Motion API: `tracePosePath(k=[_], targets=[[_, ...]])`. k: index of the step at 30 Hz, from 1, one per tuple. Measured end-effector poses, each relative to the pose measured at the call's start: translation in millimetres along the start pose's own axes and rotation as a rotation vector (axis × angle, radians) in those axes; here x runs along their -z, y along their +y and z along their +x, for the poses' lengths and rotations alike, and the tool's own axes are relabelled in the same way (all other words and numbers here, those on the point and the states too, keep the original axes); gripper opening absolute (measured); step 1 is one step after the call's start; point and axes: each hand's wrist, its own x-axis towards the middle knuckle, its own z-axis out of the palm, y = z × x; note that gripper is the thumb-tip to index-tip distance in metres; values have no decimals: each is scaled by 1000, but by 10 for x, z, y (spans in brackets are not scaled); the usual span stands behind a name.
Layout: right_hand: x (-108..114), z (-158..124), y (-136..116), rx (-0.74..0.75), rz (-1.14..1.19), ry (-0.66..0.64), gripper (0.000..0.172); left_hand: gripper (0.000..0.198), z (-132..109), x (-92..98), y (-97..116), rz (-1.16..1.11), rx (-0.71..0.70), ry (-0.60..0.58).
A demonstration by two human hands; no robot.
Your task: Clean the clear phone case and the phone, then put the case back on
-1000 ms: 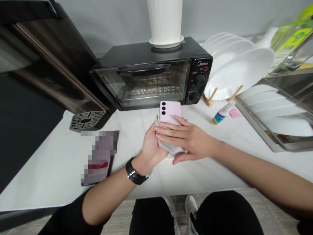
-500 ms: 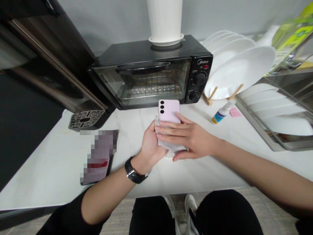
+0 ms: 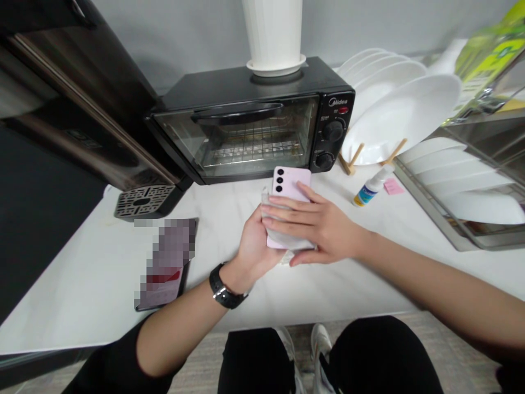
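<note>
A pale pink phone (image 3: 290, 182) is held over the white counter, its back with three black camera lenses facing up. My left hand (image 3: 255, 246) supports it from below and along its left side, closed around it. Across the lower back of the phone lies a thin white cloth or tissue (image 3: 292, 239). My right hand (image 3: 318, 227) presses this cloth against the phone, fingers stretched across it and thumb lower down at its edge. Part of the cloth hangs below the phone, and the left fingertips are hidden underneath.
Behind the phone stands a black toaster oven (image 3: 254, 131) with a white pot (image 3: 274, 38) on top. A small spray bottle (image 3: 366, 194) and pink sticky notes (image 3: 394, 186) sit right, near racked plates (image 3: 406, 120). A tablet-like device (image 3: 168, 268), partly blurred, lies left.
The phone has shifted slightly right within my left hand, under the cloth. My right hand stays in nearly the same place on it.
</note>
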Motion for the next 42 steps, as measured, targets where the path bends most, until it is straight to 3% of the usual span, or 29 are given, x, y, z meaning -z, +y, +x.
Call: tracePosePath(k=[2,5,9,12,16,18,20,22,24,27,31,34,37,39,42], targets=[[-7,-13,-5,60,38,10,65,49,-2,2,61,-17,-42,5],[27,-40,56,-105,-36,79,58,47,2,-30,102,-20,-149,15],[60,-40,129,-297,-139,70,79,36,16,-71,10,5,-101,58],[21,-17,93,-195,-72,4,82,36,23,-72,-35,13,-44,77],[-20,-11,28,47,81,-28,64,48,19,-57,57,-25,-60,65],[-4,-27,49,22,66,7,57,49,16,-62,103,-47,-150,45],[25,-44,99,-119,-12,48,57,43,16,-77,100,-54,-218,48],[47,-51,144,-271,-92,66,65,39,21,-88,50,-28,-160,60],[46,-43,152,-321,-115,51,77,38,32,-83,-15,3,-47,64],[6,-18,90,-185,-25,-2,79,39,56,-40,-48,-8,13,80],[-20,-19,32,55,113,-6,60,48,63,4,52,-37,-99,62],[30,-48,97,-92,5,106,48,45,40,-13,87,-50,-194,26],[82,-63,176,-293,-113,134,56,38,13,-24,25,-32,-84,21],[78,-56,176,-289,-116,102,63,35,3,-9,-25,-20,2,-11],[19,-34,93,-95,-38,50,59,34,-3,21,-32,-32,36,-22]])
